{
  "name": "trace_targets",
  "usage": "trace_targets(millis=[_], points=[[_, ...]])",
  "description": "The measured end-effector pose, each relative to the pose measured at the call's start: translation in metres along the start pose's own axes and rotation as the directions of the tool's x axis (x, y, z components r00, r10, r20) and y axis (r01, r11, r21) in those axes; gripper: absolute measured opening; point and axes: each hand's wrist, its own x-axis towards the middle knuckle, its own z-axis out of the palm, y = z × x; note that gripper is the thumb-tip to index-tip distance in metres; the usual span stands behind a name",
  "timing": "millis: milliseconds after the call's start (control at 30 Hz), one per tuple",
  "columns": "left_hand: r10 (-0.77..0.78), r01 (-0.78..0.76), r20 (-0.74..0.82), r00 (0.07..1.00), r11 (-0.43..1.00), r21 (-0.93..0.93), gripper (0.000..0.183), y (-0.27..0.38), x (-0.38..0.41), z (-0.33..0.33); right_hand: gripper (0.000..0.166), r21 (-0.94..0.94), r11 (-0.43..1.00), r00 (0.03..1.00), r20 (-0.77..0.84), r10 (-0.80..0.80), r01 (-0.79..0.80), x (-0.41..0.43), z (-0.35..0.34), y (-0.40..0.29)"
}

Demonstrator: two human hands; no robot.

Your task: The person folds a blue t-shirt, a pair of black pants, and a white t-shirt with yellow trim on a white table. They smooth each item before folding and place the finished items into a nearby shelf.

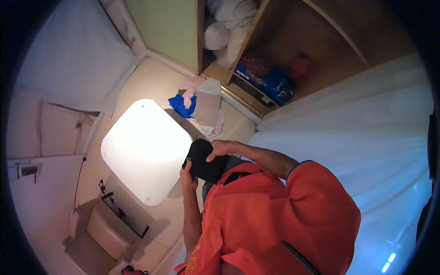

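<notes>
A bundle of black cloth (206, 165) is held in front of my waist, by the near right corner of a white round-cornered table (144, 147). My left hand (189, 179) grips its left edge, the thumb lying on top. On the upper right side, my right hand (220, 149) clasps the same cloth with thumb over it; the fingers beneath are hidden. The cloth's shape does not settle what garment or item it is. Strong light falls on the tabletop and washes out its surface.
Beyond the table lies a pile of clothes (208, 106) in pink, blue and beige. An upholstered chair (110, 230) stands at lower left, near a black metal bar (127, 220). Wooden shelving (309, 51) at the back holds white bundles (220, 36) and blue bags (275, 82). White sheeting (361, 120) hangs at right.
</notes>
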Motion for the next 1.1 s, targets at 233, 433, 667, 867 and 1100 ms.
trace_targets(millis=[233, 433, 667, 867, 1100], points=[[0.072, -0.073, -0.021, 0.997, 0.996, -0.042, 0.044, -0.023, 0.006, 0.045, 0.048, 0.061, 0.997, 0.967, -0.254, -0.020, 0.036, -0.057, -0.020, 0.028], [-0.013, 0.018, -0.111, 0.994, 0.999, 0.040, 0.038, -0.022, 0.014, 0.093, 0.047, -0.698, 0.714, 0.859, -0.331, -0.390, 0.055, -0.068, -0.041, 0.034], [-0.023, 0.047, -0.114, 0.993, 0.977, 0.209, 0.041, -0.054, 0.096, 0.147, 0.042, -0.621, 0.783, 0.804, -0.457, -0.379, 0.016, -0.088, -0.127, 0.048], [0.037, -0.150, 0.247, 0.968, 0.877, 0.456, 0.044, -0.079, 0.203, 0.185, 0.047, -0.522, 0.844, 0.758, -0.499, -0.419, 0.123, -0.087, -0.256, 0.036], [-0.185, 0.185, -0.012, 0.983, 0.972, 0.147, 0.044, -0.090, 0.228, 0.335, 0.057, -0.456, 0.882, 0.801, -0.569, -0.188, -0.117, -0.088, -0.385, 0.050]])
